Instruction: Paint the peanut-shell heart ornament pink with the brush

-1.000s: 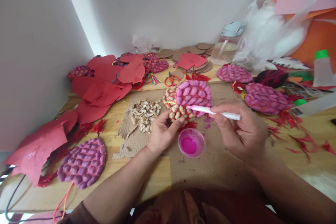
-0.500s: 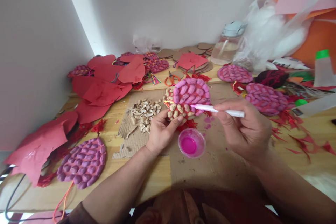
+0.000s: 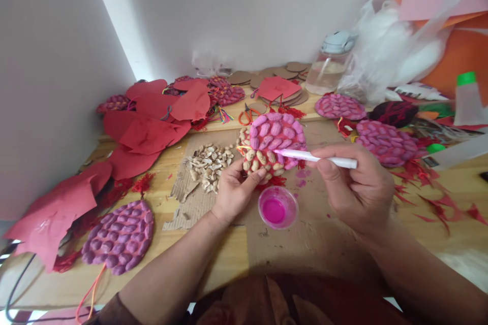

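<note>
A red disc covered in peanut shells [image 3: 277,132] is held up by my left hand [image 3: 238,188], thumb on its lower front edge and fingers behind. Its upper and right shells are painted pink; those at the lower left are bare tan. Between thumb and fingers of my right hand [image 3: 353,185] is a white brush pen [image 3: 324,158], its pink tip touching or very near a shell in the disc's lower middle. Just below the disc stands a small clear cup of magenta paint [image 3: 277,208]. Behind and left of the disc, more unpainted shells show, partly hidden.
Broken peanut shells [image 3: 209,166] lie on cardboard [image 3: 267,259] to the left. Red paper pieces [image 3: 148,124] and a finished purple shell disc [image 3: 120,236] are further left. Behind sit orange-handled scissors [image 3: 248,115], cardboard rounds [image 3: 242,77] and a jar [image 3: 328,68]. Pink shell discs [image 3: 387,142] lie right.
The brush tip has shifted slightly left across the shells. Both hands keep their grips, and the disc stays nearly where it was.
</note>
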Tool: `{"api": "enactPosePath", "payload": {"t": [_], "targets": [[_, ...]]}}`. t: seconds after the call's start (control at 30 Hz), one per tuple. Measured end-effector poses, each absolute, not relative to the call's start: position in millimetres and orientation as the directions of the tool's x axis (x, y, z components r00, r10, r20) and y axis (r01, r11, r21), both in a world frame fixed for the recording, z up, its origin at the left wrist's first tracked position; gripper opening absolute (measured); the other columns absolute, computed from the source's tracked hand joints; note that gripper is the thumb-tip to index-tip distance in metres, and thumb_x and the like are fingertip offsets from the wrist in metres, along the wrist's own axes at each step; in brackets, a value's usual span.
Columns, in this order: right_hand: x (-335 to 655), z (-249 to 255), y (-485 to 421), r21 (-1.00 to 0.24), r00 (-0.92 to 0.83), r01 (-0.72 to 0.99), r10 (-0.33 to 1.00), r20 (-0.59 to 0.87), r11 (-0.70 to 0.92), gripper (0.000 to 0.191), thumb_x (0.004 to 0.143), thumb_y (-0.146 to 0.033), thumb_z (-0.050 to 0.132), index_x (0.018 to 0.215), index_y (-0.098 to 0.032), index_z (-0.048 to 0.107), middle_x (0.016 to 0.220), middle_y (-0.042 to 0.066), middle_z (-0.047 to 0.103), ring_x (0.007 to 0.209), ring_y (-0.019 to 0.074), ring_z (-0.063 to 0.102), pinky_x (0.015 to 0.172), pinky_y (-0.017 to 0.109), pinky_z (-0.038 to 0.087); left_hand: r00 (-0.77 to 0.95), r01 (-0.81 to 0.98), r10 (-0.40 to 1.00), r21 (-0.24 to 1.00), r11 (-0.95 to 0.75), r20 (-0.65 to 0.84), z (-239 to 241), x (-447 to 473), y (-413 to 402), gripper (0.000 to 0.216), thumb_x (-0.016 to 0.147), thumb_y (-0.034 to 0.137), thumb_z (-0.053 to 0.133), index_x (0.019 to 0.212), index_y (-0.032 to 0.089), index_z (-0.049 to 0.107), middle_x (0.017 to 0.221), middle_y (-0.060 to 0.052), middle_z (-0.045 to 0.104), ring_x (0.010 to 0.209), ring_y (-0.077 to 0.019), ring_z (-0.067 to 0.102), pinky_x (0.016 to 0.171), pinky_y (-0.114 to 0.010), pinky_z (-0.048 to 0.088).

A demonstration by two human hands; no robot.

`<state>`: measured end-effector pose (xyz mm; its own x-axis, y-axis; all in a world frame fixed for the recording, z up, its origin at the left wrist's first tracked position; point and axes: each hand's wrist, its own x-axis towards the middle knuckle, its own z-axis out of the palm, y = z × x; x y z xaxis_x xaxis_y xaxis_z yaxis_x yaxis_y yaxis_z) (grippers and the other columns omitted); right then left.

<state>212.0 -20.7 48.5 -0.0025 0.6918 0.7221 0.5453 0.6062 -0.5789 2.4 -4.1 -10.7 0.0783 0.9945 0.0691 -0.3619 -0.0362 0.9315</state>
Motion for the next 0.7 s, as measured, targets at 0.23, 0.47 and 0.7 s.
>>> {"api": "enactPosePath", "payload": {"t": [0.23,0.47,0.7], "targets": [[214,48,-22,-0.591,-0.022,0.549,0.717,0.697,0.591,0.019,0.091,-0.022,0.067,0.109,-0.027,0.071,0.092,0.001,0.073,0.075,0.0172,0.065,0.067,0.034,0.048,0.048,-0.374,0.996,0.926,-0.047,0.07,-9,3,-4,0.027,0.08,0.033,0.084,0.1,0.018,0.073,0.095,-0.005,0.076,0.085,-0.0175,0.072,0.081,-0.031,0.061],[219,68,-32,-0.565,-0.281,0.452,0.712,0.644,0.69,0.017,0.087,-0.018,0.068,0.103,-0.026,0.069,0.093,0.003,0.069,0.09,0.022,0.066,0.077,0.039,0.051,-0.026,-0.313,0.993,0.942,-0.12,0.118,-6,3,-1,0.026,0.078,0.034,0.086,0.092,0.017,0.072,0.089,-0.004,0.073,0.081,-0.0157,0.07,0.08,-0.029,0.06],[210,68,-35,-0.321,-0.653,0.507,0.6,0.462,0.8,0.017,0.088,-0.019,0.067,0.104,-0.023,0.065,0.092,0.002,0.07,0.103,0.0231,0.059,0.09,0.04,0.045,-0.028,-0.291,0.989,0.946,-0.145,0.143,-6,3,1,0.026,0.079,0.035,0.084,0.092,0.017,0.07,0.087,-0.003,0.071,0.078,-0.0153,0.067,0.076,-0.03,0.059]]}}
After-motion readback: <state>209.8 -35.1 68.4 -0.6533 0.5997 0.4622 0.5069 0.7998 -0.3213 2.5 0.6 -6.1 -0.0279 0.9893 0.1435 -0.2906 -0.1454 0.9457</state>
